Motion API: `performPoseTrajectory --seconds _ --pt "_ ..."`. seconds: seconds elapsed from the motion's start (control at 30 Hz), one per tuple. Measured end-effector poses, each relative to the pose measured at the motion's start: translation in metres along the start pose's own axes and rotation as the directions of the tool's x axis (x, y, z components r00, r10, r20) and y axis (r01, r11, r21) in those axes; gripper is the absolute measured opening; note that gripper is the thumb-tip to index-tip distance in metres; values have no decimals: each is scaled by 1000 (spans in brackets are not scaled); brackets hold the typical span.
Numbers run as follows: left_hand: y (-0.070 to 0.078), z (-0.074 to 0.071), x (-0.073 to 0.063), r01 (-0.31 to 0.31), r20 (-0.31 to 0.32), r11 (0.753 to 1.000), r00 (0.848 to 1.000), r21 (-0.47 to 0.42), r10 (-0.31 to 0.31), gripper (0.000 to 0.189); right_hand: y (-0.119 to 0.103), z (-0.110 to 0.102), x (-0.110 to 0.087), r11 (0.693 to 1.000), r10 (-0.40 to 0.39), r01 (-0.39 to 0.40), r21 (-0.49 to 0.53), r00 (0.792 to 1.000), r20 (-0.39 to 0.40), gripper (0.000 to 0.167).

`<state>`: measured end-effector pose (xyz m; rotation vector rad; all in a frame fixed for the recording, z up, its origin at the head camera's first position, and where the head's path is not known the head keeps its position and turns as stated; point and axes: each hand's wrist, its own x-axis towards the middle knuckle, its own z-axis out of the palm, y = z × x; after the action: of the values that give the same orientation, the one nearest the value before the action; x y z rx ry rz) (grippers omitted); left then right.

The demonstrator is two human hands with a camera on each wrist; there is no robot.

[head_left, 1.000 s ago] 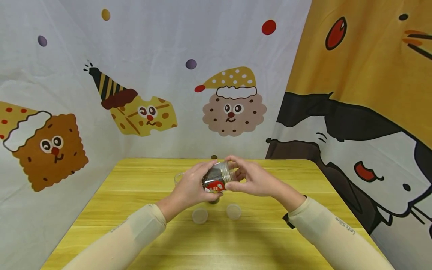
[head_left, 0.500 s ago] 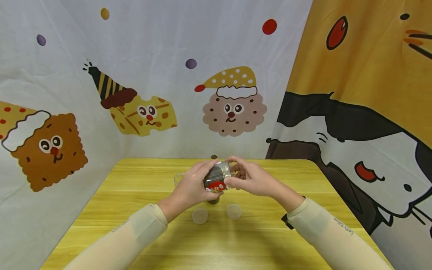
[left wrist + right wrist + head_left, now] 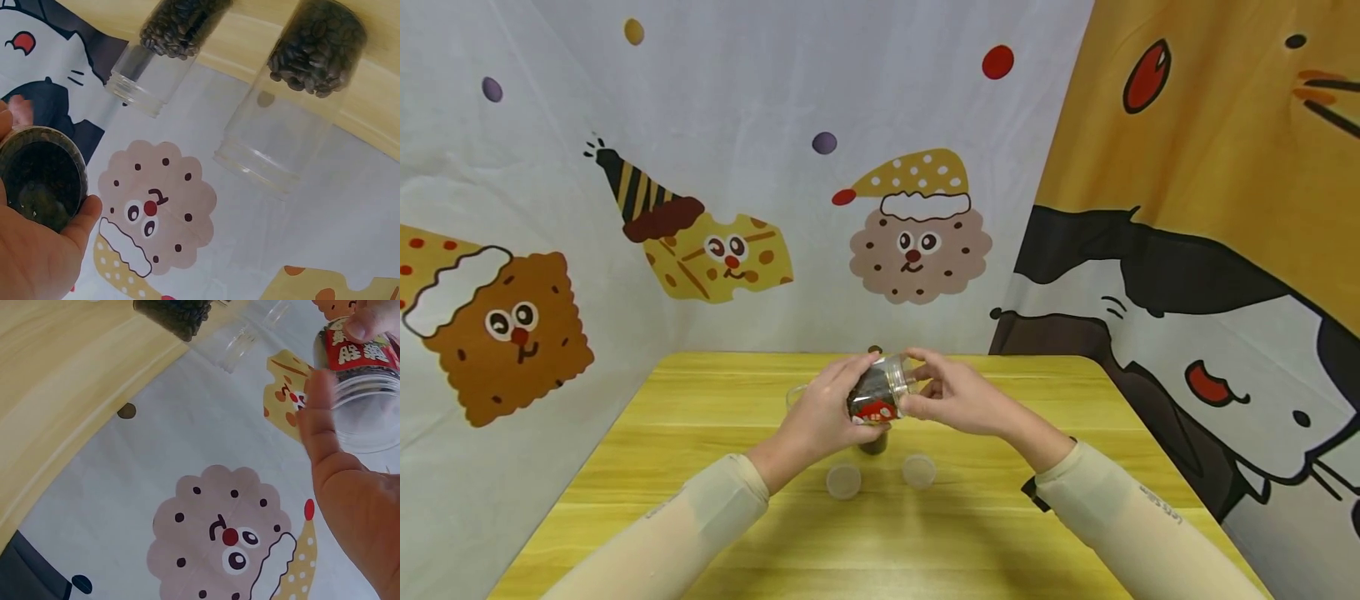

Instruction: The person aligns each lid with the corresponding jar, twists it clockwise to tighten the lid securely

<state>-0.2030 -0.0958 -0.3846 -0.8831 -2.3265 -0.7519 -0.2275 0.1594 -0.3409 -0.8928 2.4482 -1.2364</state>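
Note:
My left hand grips a clear jar with dark contents and a red label, tilted so its mouth end faces right. In the left wrist view that hand is wrapped round the jar's base. My right hand holds the threaded mouth end between thumb and fingers. One finger lies along the neck in the right wrist view. Behind and below the hands stand two clear jars without lids, partly filled with coffee beans; the second jar shows beside it.
Two round translucent lids, a left one and a right one, lie flat on the wooden table in front of the hands. A cartoon-printed cloth hangs behind the table and along its sides.
The held jar has shifted slightly left with both hands. A little more of the bean jar beneath the hands shows now. The lids lie where they were.

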Motion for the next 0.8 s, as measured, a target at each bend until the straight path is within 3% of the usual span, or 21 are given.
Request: performPoseTrajectory --seconds 0.1,0.2,0.37,0.57,0.8 --pt "-3 1 -2 5 5 1000 1000 -6 -5 97 3 -2 -1 996 -56 57 -70 998 21 113" --pt "-5 1 -3 12 10 1000 1000 -10 -12 98 6 -5 -1 976 -165 167 -142 986 26 119" --pt "-6 1 -3 18 11 1000 1000 -22 -18 97 10 -9 3 928 -325 327 -179 945 46 105" --pt "-4 -1 -2 14 42 998 999 -57 -12 95 8 -7 5 915 -356 358 -188 933 42 88" --pt "-2 -1 -3 26 58 997 998 -75 -22 97 5 -5 4 910 -344 340 -239 939 26 83"
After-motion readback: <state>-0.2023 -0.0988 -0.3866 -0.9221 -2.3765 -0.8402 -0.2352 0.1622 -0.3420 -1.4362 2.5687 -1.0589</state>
